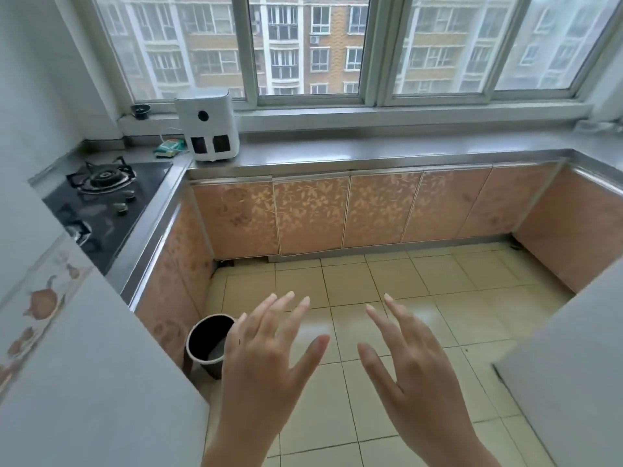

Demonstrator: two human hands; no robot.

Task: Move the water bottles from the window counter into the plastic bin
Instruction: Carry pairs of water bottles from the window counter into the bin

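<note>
**Two empty hands over the kitchen floor**

Held the left hand and the right hand out side by side above the tiled floor, backs up, thumbs turned toward each other with a gap between. Spread the fingers of both, straight and relaxed, gripping nothing and touching nothing.

Faced the steel tabletop running under the wide window, well apart from both hands. Found on its left end a white appliance, upright, with a round dark dial and two dark panels low on its front. Just left of that, a green-and-white packet lying flat with a thin white cord beside it. Up on the sill in the corner, a small dark dish. Could not make out any water bottle along that tabletop from this view; far right corner too blurred to tell.

Found a round bin standing upright on the floor near the left hand, pale-rimmed, dark inside, partly hidden behind that hand's little-finger side and set close against the left cabinet run. Could not tell what, if anything, lay in it.

Along the left run, a black glass gas hob with one burner plainly seen and knobs near its front edge. Below the tabletop, peach leaf-patterned cabinet doors, all closed. In the near left foreground, a white tiled wall edge with an orange motif; at the near right, a plain white surface.
</note>
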